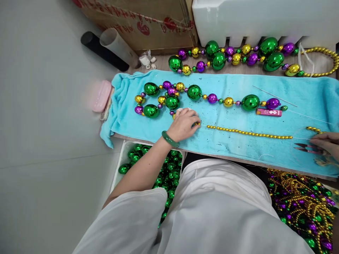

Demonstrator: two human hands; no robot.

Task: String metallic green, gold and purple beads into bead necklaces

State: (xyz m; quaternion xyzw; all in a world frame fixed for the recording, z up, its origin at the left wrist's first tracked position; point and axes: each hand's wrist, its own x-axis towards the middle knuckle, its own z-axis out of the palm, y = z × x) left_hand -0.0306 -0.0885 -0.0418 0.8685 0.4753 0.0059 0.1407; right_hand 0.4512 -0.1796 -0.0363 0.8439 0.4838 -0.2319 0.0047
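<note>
My left hand [185,123], with a green bangle at the wrist, is closed on the left end of a string of small gold beads [249,133] and partly hides the big-bead strand. To the right, a thin clear thread runs from the beads to my right hand [327,141], whose fingertips pinch it at the frame edge. Small snips [307,148] point left just below that hand; whether it grips them I cannot tell. A strand of large green, purple and gold beads [194,92] lies looped on the blue towel [233,79]. Beside its right end is a pink lighter [269,112].
A needle [275,96] lies on the towel. Behind are a finished-looking bead strand [218,61], a white bin [265,17], a cardboard box [148,24] and two tubes [104,51]. A pink soap box [102,96] sits left. Green beads [169,169] and mixed bead strings [304,204] are below.
</note>
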